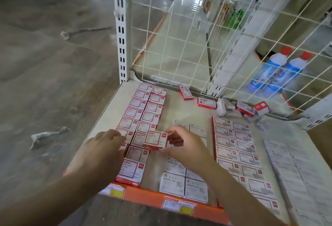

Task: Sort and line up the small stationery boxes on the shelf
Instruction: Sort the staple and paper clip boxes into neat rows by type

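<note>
Head view, item: red box (156,140), pinched in your right hand (181,145), above the left rows' gap. Left hand (106,146), fingers loosely extended, steadies row at 9 o'clock. Lower it square, flush with neighbours.

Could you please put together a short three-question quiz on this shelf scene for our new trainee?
1. True or false: the right hand pinches a red-and-white box above the left block of rows.
2. Which lies loose by the wire mesh back? A) scattered red-and-white boxes B) scissors C) a stapler
3. Fill in: the left hand rests on the ___ rows of boxes.

Key: 1 true; 2 A; 3 left.
</note>
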`<state>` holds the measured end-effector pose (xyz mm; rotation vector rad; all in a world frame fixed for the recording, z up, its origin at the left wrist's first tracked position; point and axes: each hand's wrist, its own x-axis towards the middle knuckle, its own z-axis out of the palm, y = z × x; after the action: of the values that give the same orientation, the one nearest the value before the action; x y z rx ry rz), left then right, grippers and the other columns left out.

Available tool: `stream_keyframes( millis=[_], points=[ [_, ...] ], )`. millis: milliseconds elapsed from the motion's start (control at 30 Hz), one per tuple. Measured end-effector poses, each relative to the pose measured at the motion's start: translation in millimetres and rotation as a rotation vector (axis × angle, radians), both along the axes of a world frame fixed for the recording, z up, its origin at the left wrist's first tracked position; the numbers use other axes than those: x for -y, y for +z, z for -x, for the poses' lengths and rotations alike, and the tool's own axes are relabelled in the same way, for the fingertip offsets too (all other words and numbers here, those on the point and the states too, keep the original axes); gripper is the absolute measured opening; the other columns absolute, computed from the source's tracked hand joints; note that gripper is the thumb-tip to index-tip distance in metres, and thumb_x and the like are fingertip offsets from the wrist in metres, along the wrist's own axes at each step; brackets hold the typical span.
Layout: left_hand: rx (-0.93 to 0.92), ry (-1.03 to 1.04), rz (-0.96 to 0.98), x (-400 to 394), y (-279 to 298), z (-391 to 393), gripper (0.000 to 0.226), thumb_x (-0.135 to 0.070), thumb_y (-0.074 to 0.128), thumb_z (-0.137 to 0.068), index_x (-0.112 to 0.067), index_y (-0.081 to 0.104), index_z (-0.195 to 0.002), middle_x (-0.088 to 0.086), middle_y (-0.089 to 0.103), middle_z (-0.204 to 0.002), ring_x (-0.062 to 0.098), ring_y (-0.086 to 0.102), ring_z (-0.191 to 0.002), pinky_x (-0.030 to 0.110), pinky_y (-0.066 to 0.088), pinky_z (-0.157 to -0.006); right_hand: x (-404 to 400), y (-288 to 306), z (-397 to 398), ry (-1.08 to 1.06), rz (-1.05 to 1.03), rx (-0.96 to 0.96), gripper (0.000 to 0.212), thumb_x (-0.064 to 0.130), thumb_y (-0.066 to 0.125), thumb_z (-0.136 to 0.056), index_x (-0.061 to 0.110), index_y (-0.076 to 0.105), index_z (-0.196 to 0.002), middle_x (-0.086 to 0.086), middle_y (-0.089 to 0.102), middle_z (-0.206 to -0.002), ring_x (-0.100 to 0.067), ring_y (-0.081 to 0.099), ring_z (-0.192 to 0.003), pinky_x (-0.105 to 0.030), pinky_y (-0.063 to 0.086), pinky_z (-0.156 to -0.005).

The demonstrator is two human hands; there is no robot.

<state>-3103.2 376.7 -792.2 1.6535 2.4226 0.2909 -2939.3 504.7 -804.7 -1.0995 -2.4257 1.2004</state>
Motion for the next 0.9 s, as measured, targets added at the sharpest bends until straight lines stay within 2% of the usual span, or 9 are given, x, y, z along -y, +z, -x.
stream_keyframes(
  millis=[100,333,367,433,500,600,667,767,900],
  points=[
    [0.044,0.062,-0.022,8,-8,-1,0.038,-0.030,0.034,-0.097,-0.031,0.041,-0.134,-0.014,0.037,-0.140,0.007,0.037,-0.126,0.023,0.035,-0.100,1,-6,10,0.023,-0.004,0.007,0.032,0.029,0.073,-0.077,0.034,0.058,-0.105,0.026,0.057,-0.086,0.016,0.052,-0.084,-0.007,0.042,-0.074],
    [0.054,0.133,-0.101,18,-25,-15,0.042,-0.037,0.035,-0.096,-0.033,0.037,-0.138,-0.015,0.031,-0.144,0.007,0.030,-0.133,0.022,0.029,-0.105,1,-19,18,0.085,0.012,-0.013,0.031,0.028,0.074,-0.076,0.033,0.059,-0.104,0.024,0.059,-0.087,0.009,0.056,-0.087,-0.011,0.044,-0.078],
    [0.063,0.157,-0.111,20,-28,-17,0.039,-0.034,0.039,-0.095,-0.031,0.044,-0.134,-0.013,0.038,-0.140,0.010,0.036,-0.129,0.026,0.035,-0.102,2,-21,19,0.094,0.011,-0.020,0.032,0.027,0.074,-0.076,0.033,0.059,-0.104,0.026,0.059,-0.087,0.011,0.055,-0.087,-0.008,0.043,-0.078],
    [0.069,0.161,-0.142,20,-34,-19,0.027,-0.024,0.055,-0.088,-0.023,0.064,-0.112,-0.006,0.058,-0.118,0.020,0.057,-0.110,0.035,0.051,-0.083,2,-24,19,0.104,0.013,-0.033,0.035,0.026,0.075,-0.076,0.036,0.058,-0.104,0.028,0.058,-0.088,0.015,0.053,-0.087,-0.004,0.041,-0.076],
    [0.065,0.180,-0.170,22,-34,-20,0.022,-0.022,0.061,-0.083,-0.020,0.069,-0.103,-0.004,0.063,-0.108,0.023,0.062,-0.100,0.037,0.054,-0.074,1,-26,19,0.110,0.014,-0.023,0.039,0.027,0.075,-0.075,0.035,0.057,-0.109,0.027,0.058,-0.096,0.012,0.054,-0.092,-0.004,0.041,-0.078],
    [0.072,0.176,-0.112,20,-34,-24,0.035,-0.032,0.044,-0.093,-0.026,0.054,-0.126,-0.010,0.050,-0.129,0.015,0.046,-0.121,0.031,0.043,-0.095,-1,-29,19,0.115,0.016,0.001,0.044,0.034,0.072,-0.077,0.032,0.057,-0.118,0.023,0.057,-0.110,0.006,0.053,-0.101,-0.009,0.041,-0.086],
    [-0.009,0.123,-0.105,18,-32,-24,0.041,-0.037,0.030,-0.096,-0.030,0.041,-0.135,-0.013,0.041,-0.137,0.009,0.037,-0.127,0.024,0.034,-0.103,-2,-32,20,0.102,-0.003,-0.009,0.039,0.035,0.067,-0.082,0.032,0.058,-0.120,0.020,0.058,-0.114,0.008,0.052,-0.100,-0.006,0.040,-0.084],
    [-0.052,0.087,-0.036,15,-26,-26,0.042,-0.039,0.024,-0.098,-0.031,0.035,-0.138,-0.016,0.037,-0.139,0.006,0.036,-0.127,0.020,0.031,-0.103,-1,-35,24,0.111,-0.071,-0.011,0.034,0.029,0.063,-0.086,0.029,0.060,-0.120,0.015,0.059,-0.115,0.014,0.049,-0.089,0.002,0.037,-0.074],
    [-0.041,0.094,-0.039,17,-26,-26,0.046,-0.041,0.022,-0.098,-0.033,0.025,-0.143,-0.018,0.029,-0.145,0.004,0.031,-0.132,0.019,0.031,-0.102,5,-32,29,0.166,-0.098,-0.013,0.035,0.029,0.063,-0.086,0.028,0.060,-0.120,0.020,0.053,-0.106,0.019,0.044,-0.085,0.006,0.033,-0.073]
  ],
)
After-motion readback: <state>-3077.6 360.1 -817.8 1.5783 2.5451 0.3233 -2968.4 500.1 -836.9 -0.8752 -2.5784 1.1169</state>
